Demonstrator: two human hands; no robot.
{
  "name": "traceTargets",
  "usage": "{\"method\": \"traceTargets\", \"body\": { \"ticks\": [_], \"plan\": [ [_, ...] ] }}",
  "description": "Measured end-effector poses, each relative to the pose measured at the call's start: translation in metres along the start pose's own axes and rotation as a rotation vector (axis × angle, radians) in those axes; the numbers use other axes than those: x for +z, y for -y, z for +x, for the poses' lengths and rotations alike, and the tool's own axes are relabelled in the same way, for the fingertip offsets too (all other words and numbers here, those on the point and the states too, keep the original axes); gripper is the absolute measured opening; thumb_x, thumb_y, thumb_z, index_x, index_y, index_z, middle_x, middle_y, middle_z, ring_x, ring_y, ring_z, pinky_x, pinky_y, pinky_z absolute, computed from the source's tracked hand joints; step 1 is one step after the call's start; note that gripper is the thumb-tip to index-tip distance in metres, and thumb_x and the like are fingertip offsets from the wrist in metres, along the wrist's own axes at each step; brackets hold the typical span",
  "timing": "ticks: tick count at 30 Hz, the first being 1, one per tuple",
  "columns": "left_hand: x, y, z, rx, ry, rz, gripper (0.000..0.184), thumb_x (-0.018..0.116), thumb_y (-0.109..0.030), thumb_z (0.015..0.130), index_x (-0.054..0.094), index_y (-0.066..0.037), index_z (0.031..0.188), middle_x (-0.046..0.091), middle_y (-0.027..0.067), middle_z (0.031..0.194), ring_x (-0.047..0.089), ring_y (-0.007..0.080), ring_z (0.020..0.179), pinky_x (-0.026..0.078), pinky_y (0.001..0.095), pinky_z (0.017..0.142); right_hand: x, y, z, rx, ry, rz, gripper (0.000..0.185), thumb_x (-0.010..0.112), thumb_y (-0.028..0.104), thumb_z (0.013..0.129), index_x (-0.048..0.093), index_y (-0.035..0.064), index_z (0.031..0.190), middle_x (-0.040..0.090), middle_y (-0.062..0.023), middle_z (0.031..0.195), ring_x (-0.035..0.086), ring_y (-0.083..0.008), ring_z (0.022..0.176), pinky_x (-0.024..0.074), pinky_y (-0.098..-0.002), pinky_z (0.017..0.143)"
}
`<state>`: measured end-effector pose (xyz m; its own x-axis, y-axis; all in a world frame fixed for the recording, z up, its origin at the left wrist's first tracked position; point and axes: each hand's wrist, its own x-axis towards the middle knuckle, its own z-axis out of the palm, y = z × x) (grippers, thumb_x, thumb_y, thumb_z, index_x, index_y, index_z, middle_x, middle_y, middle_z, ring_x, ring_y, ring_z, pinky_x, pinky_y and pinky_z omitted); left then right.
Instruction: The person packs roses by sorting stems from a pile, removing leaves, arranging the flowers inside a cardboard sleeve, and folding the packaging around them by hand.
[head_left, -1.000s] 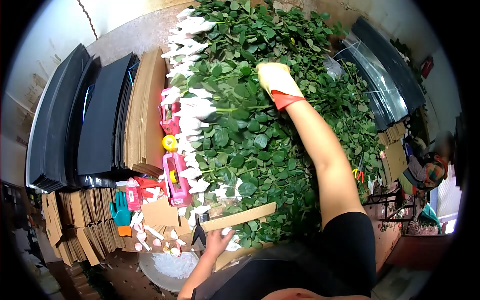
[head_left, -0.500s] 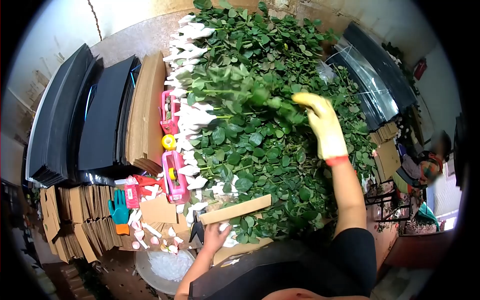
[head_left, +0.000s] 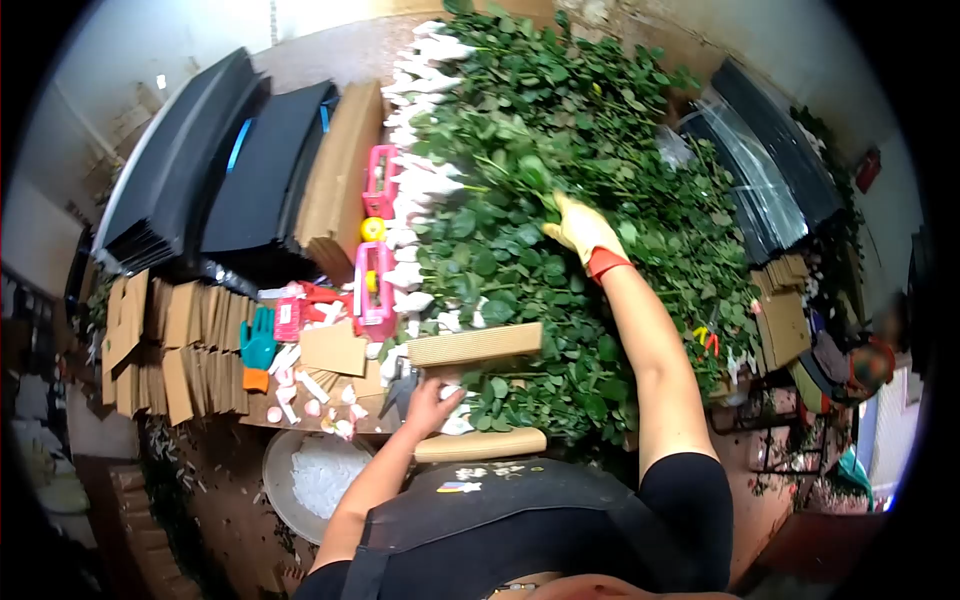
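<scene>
the yellow-gloved right hand [head_left: 582, 229] is at the leafy stems [head_left: 510, 265]. the bare left hand [head_left: 432, 408] is at a white wrapped bundle [head_left: 457, 418] between two cardboard strips [head_left: 475, 346]. pink tape dispensers [head_left: 377, 325] stand left of the stems; a teal glove [head_left: 258, 345] lies farther left.

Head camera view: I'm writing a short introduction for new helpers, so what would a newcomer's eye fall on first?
Probably the broad bank of green leaves filling the middle, with a row of white wraps along its left edge. Against it, the right hand stands out in a pale yellow glove, its red cuff near the picture's centre. Bright pink tape dispensers sit just left of the wraps.
</scene>
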<state>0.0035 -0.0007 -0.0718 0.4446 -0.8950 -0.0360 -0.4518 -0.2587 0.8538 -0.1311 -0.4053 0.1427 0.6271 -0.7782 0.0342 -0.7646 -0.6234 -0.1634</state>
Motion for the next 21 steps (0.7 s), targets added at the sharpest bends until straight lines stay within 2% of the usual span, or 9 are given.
{"method": "traceTargets", "body": {
  "ticks": [1,2,5,7,9,12,16,19,21],
  "plan": [
    [0.000,-0.003,0.000,0.016,-0.028,-0.015,0.047,0.085,-0.040,0.086,0.072,-0.001,0.107,0.073,0.0194,0.094,0.070,0.0366,0.083,0.056,0.0447,0.076,-0.006,0.008,0.008,0.013,0.196,0.114,0.048,0.071,0.029,0.093,0.067,0.0070,0.135,0.073,-0.0219,0.118,0.069,-0.0406,0.111,0.0547,-0.0454,0.099],
    [0.001,-0.002,0.000,0.002,-0.033,0.002,0.048,0.085,-0.042,0.086,0.071,0.000,0.105,0.072,0.0202,0.094,0.070,0.0371,0.083,0.056,0.0453,0.075,-0.009,0.016,0.012,-0.039,0.020,0.080,0.032,0.065,0.019,0.093,0.074,0.0108,0.122,0.075,-0.0224,0.110,0.071,-0.0390,0.106,0.0561,-0.0465,0.095],
    [0.006,0.004,0.001,0.018,-0.045,0.009,0.050,0.083,-0.044,0.086,0.070,0.000,0.107,0.070,0.0235,0.101,0.069,0.0385,0.088,0.056,0.0463,0.078,-0.078,0.048,0.002,-0.183,-0.528,0.012,0.033,0.060,0.009,0.091,0.074,0.0121,0.120,0.075,-0.0170,0.113,0.072,-0.0374,0.101,0.0585,-0.0463,0.088],
    [0.005,0.001,0.001,0.020,-0.023,-0.053,0.048,0.082,-0.041,0.088,0.071,-0.002,0.114,0.071,0.0227,0.105,0.069,0.0391,0.092,0.057,0.0452,0.082,-0.108,0.058,-0.018,-0.251,-0.666,0.175,0.035,0.060,0.003,0.090,0.074,0.0124,0.120,0.075,-0.0164,0.114,0.072,-0.0375,0.100,0.0588,-0.0452,0.088],
    [0.004,0.002,0.003,-0.016,0.041,-0.026,0.047,0.081,-0.037,0.089,0.071,-0.003,0.120,0.072,0.0221,0.111,0.070,0.0387,0.098,0.057,0.0445,0.086,-0.083,0.011,-0.001,-0.318,-0.296,-0.107,0.039,0.061,0.003,0.090,0.072,0.0104,0.126,0.074,-0.0179,0.119,0.071,-0.0369,0.106,0.0568,-0.0427,0.095],
    [0.002,-0.004,0.006,-0.013,0.014,-0.031,0.049,0.083,-0.039,0.087,0.070,-0.003,0.118,0.072,0.0220,0.112,0.070,0.0381,0.103,0.057,0.0450,0.090,-0.105,0.004,-0.051,-0.232,-0.260,0.126,0.042,0.059,0.002,0.091,0.068,0.0064,0.131,0.071,-0.0214,0.127,0.067,-0.0360,0.121,0.0513,-0.0403,0.107],
    [0.007,0.003,0.005,0.014,-0.003,-0.022,0.050,0.081,-0.041,0.088,0.069,-0.004,0.120,0.071,0.0211,0.114,0.070,0.0379,0.103,0.057,0.0455,0.091,-0.121,-0.009,-0.137,-0.390,-0.330,0.043,0.058,0.065,-0.013,0.077,0.069,0.0089,0.131,0.073,-0.0174,0.117,0.070,-0.0350,0.108,0.0562,-0.0428,0.096],
    [0.007,0.006,0.005,-0.015,0.015,-0.025,0.051,0.080,-0.042,0.089,0.069,-0.004,0.122,0.071,0.0202,0.116,0.069,0.0360,0.108,0.055,0.0456,0.094,-0.100,-0.049,-0.198,-0.473,-0.365,-0.005,0.056,0.061,-0.018,0.083,0.069,0.0094,0.132,0.074,-0.0159,0.117,0.071,-0.0301,0.104,0.0599,-0.0383,0.091],
    [0.000,-0.005,0.004,-0.038,0.051,-0.079,0.047,0.077,-0.041,0.091,0.070,-0.008,0.123,0.070,0.0190,0.122,0.065,0.0384,0.114,0.053,0.0467,0.100,-0.064,-0.060,-0.243,-0.297,0.003,0.345,0.048,0.063,-0.015,0.084,0.071,0.0078,0.126,0.074,-0.0154,0.111,0.071,-0.0292,0.097,0.0604,-0.0389,0.088]
  ]
}}
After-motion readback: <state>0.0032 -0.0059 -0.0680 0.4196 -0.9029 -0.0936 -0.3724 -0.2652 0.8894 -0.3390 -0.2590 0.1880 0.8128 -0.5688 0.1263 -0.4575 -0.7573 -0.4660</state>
